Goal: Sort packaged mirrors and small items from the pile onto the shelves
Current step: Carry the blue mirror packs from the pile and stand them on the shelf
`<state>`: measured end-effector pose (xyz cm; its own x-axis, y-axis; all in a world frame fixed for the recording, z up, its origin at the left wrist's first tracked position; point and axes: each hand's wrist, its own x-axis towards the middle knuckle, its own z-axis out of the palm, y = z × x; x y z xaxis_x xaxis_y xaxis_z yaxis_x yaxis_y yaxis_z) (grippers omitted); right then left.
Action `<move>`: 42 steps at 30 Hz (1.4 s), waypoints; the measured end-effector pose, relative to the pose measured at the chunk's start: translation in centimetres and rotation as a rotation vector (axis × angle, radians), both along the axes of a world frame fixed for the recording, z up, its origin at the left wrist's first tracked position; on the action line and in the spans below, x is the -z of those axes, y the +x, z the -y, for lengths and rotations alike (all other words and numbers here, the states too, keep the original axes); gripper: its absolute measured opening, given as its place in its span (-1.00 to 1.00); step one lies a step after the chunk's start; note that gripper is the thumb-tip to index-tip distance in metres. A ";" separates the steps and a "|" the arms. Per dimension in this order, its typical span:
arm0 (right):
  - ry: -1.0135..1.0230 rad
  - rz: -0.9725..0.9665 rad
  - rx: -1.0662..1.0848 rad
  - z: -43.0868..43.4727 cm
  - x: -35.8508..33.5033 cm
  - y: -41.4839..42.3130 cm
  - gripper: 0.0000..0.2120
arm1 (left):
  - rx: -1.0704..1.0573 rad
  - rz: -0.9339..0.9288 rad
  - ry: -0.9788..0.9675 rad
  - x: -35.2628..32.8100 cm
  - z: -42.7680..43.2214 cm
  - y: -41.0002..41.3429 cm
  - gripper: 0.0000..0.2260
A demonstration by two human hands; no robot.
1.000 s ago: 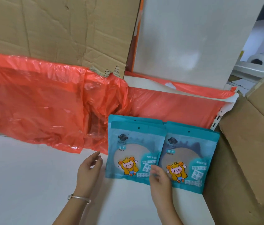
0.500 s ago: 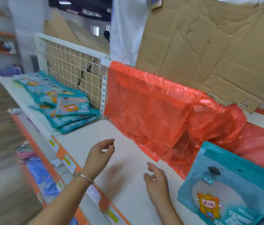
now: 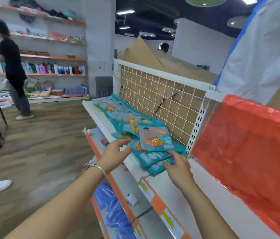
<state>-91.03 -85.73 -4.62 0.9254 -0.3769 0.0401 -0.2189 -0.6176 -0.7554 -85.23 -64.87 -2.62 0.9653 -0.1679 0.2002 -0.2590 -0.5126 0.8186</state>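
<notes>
Packaged mirrors point(image 3: 154, 138) lie heaped on the shelf point(image 3: 99, 120), the lowest overhanging its front edge. Left hand point(image 3: 117, 150) hovers beside them, fingers loose, holding nothing; right hand point(image 3: 178, 167) lays fingers on the lower packets (pinching or not, I cannot tell). Tugging those could spill the heap.

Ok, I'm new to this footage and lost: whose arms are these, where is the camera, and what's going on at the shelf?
No machine here: a person wears a wide-angle camera on the head, so you look forward and down along their own bare arms. The left hand, bracelet at its wrist, is open beside a loose pile of teal packets lying on a white shelf before a wire grid. The right hand rests its fingers on the lowest packets' edge. Nothing is held. A red plastic sheet hangs to the right.
</notes>
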 end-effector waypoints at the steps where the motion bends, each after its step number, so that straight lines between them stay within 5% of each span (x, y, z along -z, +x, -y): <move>1: -0.009 -0.009 -0.003 -0.9 -0.3 1.5 -0.53 | -0.006 -0.011 0.008 -0.1 -1.2 1.2 -0.66; 32: -0.116 -0.220 -0.281 -7.0 -0.2 46.2 -0.28 | -0.145 -0.185 0.071 0.4 -11.0 41.5 -0.24; 42: -0.188 -0.297 -0.216 -9.0 1.4 56.8 0.13 | -0.121 -0.202 0.091 0.3 -13.9 53.2 -0.29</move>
<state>-34.28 -76.74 -5.99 0.9640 -0.1846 -0.1913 -0.2609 -0.7947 -0.5481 -32.01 -51.02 -2.95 0.9983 -0.0572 -0.0099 -0.0267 -0.6039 0.7966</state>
